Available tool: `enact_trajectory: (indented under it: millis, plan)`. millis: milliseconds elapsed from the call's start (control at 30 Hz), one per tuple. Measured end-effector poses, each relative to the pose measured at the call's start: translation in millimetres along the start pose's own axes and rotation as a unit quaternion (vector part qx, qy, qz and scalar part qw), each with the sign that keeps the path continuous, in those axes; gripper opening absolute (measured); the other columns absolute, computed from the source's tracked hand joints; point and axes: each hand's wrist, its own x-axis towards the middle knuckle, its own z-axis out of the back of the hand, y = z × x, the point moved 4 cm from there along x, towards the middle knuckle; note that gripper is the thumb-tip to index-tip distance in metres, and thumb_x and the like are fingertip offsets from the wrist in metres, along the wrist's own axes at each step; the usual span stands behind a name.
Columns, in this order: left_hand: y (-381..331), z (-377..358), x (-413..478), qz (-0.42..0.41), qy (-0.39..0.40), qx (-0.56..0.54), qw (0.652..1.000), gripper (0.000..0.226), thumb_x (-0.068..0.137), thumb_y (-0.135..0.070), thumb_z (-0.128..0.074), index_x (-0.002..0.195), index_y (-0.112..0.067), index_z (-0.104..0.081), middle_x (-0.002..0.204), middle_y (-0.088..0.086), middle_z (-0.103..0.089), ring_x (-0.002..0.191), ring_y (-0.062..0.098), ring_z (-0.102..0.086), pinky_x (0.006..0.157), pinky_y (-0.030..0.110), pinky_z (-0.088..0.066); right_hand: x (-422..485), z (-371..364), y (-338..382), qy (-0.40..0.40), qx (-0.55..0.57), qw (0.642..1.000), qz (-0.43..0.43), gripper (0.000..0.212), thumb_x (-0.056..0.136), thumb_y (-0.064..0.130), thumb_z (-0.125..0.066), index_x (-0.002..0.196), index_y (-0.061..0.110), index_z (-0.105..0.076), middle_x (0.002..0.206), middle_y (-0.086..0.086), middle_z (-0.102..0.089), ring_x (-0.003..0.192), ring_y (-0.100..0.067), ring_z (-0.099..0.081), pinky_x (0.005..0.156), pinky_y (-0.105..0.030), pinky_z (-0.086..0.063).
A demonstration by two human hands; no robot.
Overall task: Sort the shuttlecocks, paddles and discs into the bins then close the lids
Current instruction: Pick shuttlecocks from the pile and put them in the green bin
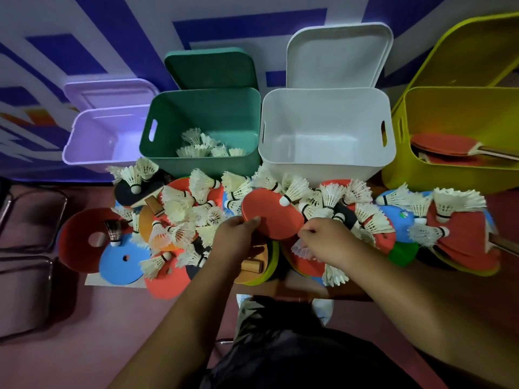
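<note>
Shuttlecocks (295, 189), paddles and discs heaped in one mixed pile across the worktop (502, 287), just in front of four bins in a row, each with its lid tilted up behind it. From left to right: purple bin (92, 141); green bin (202, 113), a few white shuttlecocks on its floor; white bin (325, 119); yellow bin (455, 119), red paddles lying inside.

At the pile's left end, a black paddle (129, 193) with shuttlecocks on top, a red ring disc (75, 242) with a dark shuttlecock (113, 233) upright on it, and a blue disc (118, 263) lying partly over the ring's near edge.

In the middle, on top of the heap, a red round piece (272, 217), paddle face or disc not clear. Left hand (238, 237) gripping its near left edge, thumb on top, fingers underneath. Right hand (328, 240) at its near right edge, fingers curled; hold on anything impossible to tell. Pale shuttlecock (302, 249) just under those curled fingers. Below the left hand, a wooden paddle handle (252, 266).
</note>
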Motion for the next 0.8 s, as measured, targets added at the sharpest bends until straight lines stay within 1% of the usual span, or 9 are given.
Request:
enact_trajectory:
  millis: [133, 233, 300, 333, 400, 467, 567, 667, 800]
  plan:
    - [-17, 3, -13, -0.024, -0.023, -0.041, 0.999, 0.021, 0.098, -0.024, -0.069, 0.104, -0.004, -0.070, 0.087, 0.017, -0.078, 0.085, 0.034, -0.079, 0.077, 0.044, -0.065, 0, 3, 0, 0.005, 0.004, 1.000, 0.016, 0.023, 0.099, 0.032, -0.052, 0.087, 0.028, -0.072, 0.082, -0.001, -0.077, 0.074, -0.021, -0.077, 0.077, -0.054, -0.064]
    - [-32, 9, -22, -0.044, -0.042, -0.065, 0.996, 0.018, 0.096, -0.021, -0.070, 0.101, -0.004, -0.071, 0.084, 0.018, -0.075, 0.084, 0.039, -0.078, 0.078, 0.049, -0.066, -1, 6, 4, 0.009, 0.000, 1.000, 0.022, 0.025, 0.100, 0.032, -0.050, 0.093, 0.020, -0.071, 0.080, -0.007, -0.077, 0.078, -0.026, -0.077, 0.079, -0.054, -0.064]
    - [-44, 12, -33, -0.068, -0.045, -0.072, 0.994, 0.018, 0.096, -0.020, -0.068, 0.101, -0.003, -0.069, 0.078, 0.013, -0.074, 0.081, 0.036, -0.078, 0.074, 0.044, -0.066, -2, 8, 6, 0.008, 0.006, 0.999, 0.033, 0.030, 0.101, 0.032, -0.049, 0.097, 0.011, -0.070, 0.082, -0.011, -0.077, 0.081, -0.031, -0.077, 0.080, -0.056, -0.063]
    - [-49, 14, -39, -0.079, -0.047, -0.071, 0.993, 0.016, 0.097, -0.020, -0.066, 0.101, -0.005, -0.069, 0.076, 0.011, -0.074, 0.078, 0.033, -0.078, 0.071, 0.041, -0.065, -2, 9, 7, 0.006, 0.007, 0.999, 0.039, 0.030, 0.101, 0.033, -0.050, 0.098, 0.012, -0.070, 0.084, -0.011, -0.077, 0.081, -0.031, -0.076, 0.081, -0.056, -0.062]
    - [-61, 20, -50, -0.101, -0.045, -0.069, 0.991, 0.012, 0.098, -0.020, -0.063, 0.096, -0.010, -0.069, 0.074, 0.008, -0.074, 0.071, 0.026, -0.076, 0.069, 0.038, -0.063, -1, 12, 8, -0.003, 0.011, 0.999, 0.048, 0.021, 0.103, 0.039, -0.052, 0.099, 0.025, -0.067, 0.091, -0.003, -0.075, 0.083, -0.023, -0.076, 0.082, -0.051, -0.063]
    - [-73, 25, -58, -0.118, -0.043, -0.081, 0.989, 0.009, 0.097, -0.021, -0.065, 0.092, -0.014, -0.069, 0.074, 0.008, -0.071, 0.068, 0.026, -0.073, 0.073, 0.041, -0.063, 0, 17, 11, -0.007, 0.028, 0.998, 0.055, 0.017, 0.104, 0.043, -0.054, 0.113, 0.033, -0.064, 0.107, 0.005, -0.073, 0.091, -0.014, -0.075, 0.087, -0.045, -0.062]
    - [-90, 31, -68, -0.166, -0.031, -0.071, 0.983, 0.009, 0.096, -0.022, -0.065, 0.090, -0.016, -0.067, 0.070, 0.005, -0.067, 0.065, 0.027, -0.069, 0.069, 0.040, -0.058, 0, 29, 18, -0.033, 0.039, 0.996, 0.075, 0.034, 0.104, 0.043, -0.056, 0.134, 0.028, -0.061, 0.128, 0.009, -0.066, 0.109, -0.013, -0.068, 0.095, -0.038, -0.057]
    - [-108, 31, -75, -0.215, -0.007, -0.063, 0.975, 0.009, 0.096, -0.019, -0.064, 0.089, -0.013, -0.066, 0.070, 0.005, -0.062, 0.065, 0.027, -0.063, 0.065, 0.038, -0.056, -3, 53, 32, -0.088, 0.070, 0.988, 0.109, 0.037, 0.105, 0.048, -0.055, 0.137, 0.029, -0.060, 0.129, 0.012, -0.063, 0.111, -0.012, -0.065, 0.089, -0.033, -0.051]
    - [-124, 23, -72, -0.240, 0.025, -0.060, 0.969, 0.017, 0.095, -0.021, -0.066, 0.080, -0.013, -0.070, 0.069, 0.009, -0.058, 0.063, 0.029, -0.058, 0.060, 0.036, -0.053, -5, 92, 43, -0.119, 0.121, 0.978, 0.123, 0.047, 0.104, 0.060, -0.050, 0.144, 0.038, -0.054, 0.133, 0.018, -0.058, 0.116, -0.010, -0.061, 0.094, -0.035, -0.047]
